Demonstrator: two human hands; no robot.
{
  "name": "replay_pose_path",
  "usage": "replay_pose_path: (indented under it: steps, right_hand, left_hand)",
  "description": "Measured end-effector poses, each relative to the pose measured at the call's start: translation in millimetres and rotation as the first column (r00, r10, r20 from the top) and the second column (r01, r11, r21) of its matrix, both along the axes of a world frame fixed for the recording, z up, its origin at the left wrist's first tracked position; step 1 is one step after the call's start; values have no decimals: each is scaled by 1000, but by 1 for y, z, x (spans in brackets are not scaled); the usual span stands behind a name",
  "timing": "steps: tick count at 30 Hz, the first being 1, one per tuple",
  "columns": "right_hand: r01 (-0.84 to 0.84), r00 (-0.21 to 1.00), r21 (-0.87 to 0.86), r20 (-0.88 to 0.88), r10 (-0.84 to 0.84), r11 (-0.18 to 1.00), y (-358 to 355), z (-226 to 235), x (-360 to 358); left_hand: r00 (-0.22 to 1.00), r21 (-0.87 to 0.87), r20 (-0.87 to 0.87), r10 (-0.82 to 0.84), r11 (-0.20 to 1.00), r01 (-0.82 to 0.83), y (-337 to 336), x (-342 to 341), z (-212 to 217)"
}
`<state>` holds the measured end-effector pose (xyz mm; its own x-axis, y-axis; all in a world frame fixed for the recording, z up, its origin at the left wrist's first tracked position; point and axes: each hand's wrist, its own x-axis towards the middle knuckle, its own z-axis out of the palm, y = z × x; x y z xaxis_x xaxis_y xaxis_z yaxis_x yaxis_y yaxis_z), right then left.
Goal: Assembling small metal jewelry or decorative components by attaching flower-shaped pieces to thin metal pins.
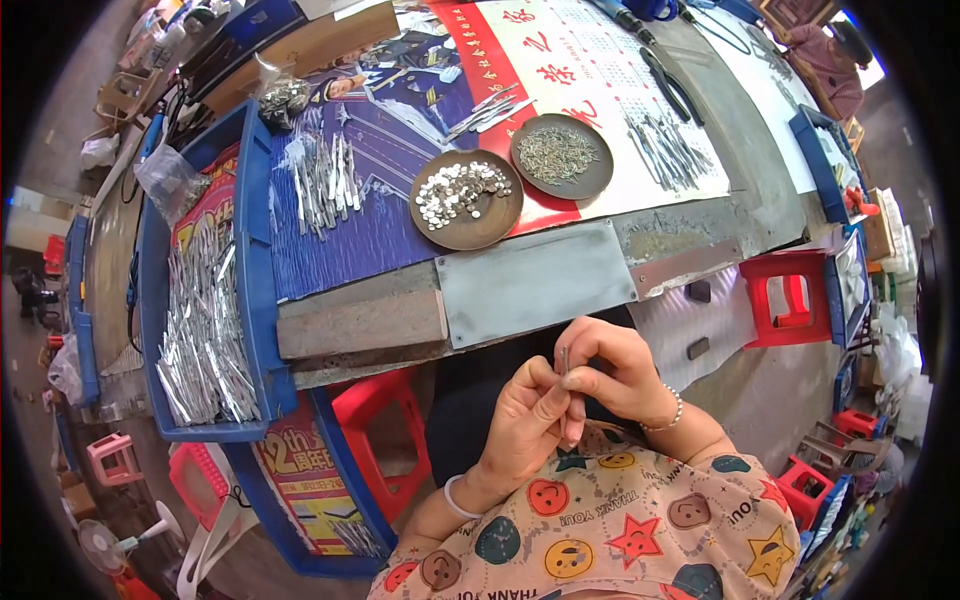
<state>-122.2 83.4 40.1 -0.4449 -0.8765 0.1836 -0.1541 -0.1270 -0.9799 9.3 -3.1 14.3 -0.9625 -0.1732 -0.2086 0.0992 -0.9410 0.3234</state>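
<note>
Close in front of my body, just below the bench edge, my two hands meet around a thin metal piece point(564, 359). My right hand point(620, 378) pinches it between thumb and forefinger. Fingers of my left hand point(522, 418) close on its lower part, which is mostly hidden. Above the hands, a bare metal plate point(540, 283) lies along the bench edge. Beyond it stand two round dishes: a brown dish point(466, 240) with small silvery discs and a dark dish point(600, 185) with many tiny metal pins.
Thin metal strips point(325, 185) lie on the poster at left, dark metal blades point(672, 155) at right near black-handled pliers point(672, 85). A blue crate point(258, 350) full of metal strips stands left. Red stools point(785, 300) stand below the bench; another person point(828, 65) sits far right.
</note>
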Motion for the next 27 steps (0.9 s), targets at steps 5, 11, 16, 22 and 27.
replay_pose_path:
  steps: [5,11,16,22,27]
  right_hand:
    - [-215,928,12,313,200,977,1,-4,-8]
    - [-302,866,-12,414,280,953,-3,-4,-11]
    - [-340,939,92,93,332,936,-12,9,-17]
    - [-138,910,162,-369,189,977,-36,25,-45]
    - [53,665,164,-742,87,985,-87,13,-73]
  left_hand:
    - [1000,-26,25,-6,1000,6,4,1,6]
    - [994,-115,113,-9,993,22,1,8,7]
    - [985,-140,173,-4,990,29,-7,20,7]
    - [990,-176,133,36,984,-12,-16,22,7]
    - [994,-115,109,32,993,-19,-17,27,4]
